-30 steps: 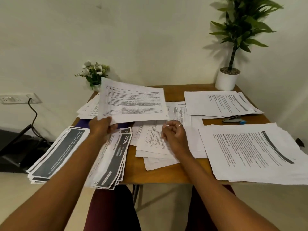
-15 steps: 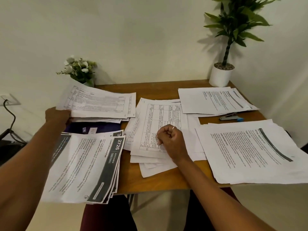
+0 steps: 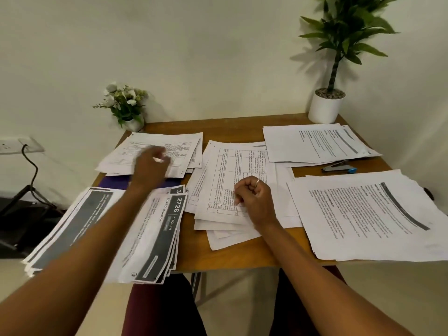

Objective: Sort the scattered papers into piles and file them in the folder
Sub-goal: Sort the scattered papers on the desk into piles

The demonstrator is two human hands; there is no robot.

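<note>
- Left hand [image 3: 151, 163]: over the far-left pile of white table-printed sheets [image 3: 177, 144]. It is motion-blurred; the fingers look loose and released, with nothing grasped. We cannot tell whether it touches the pile.
- Right hand [image 3: 254, 197]: clenched, fingers curled under, ring visible. It rests on the centre pile of white grid-form sheets [image 3: 230, 170], with no sheet held.
- Purple flat folder [image 3: 114, 183]: lying on the brown wooden table [image 3: 232, 124], mostly covered by the far-left pile.
- Near-left stack of white sheets with dark grey bands [image 3: 157, 234]: overhangs the table's front edge.
- We note two white text-page piles on the right, far [image 3: 315, 144] and near [image 3: 363, 214].
- Grey-and-blue stapler [image 3: 339, 167]: between those two piles.
</note>
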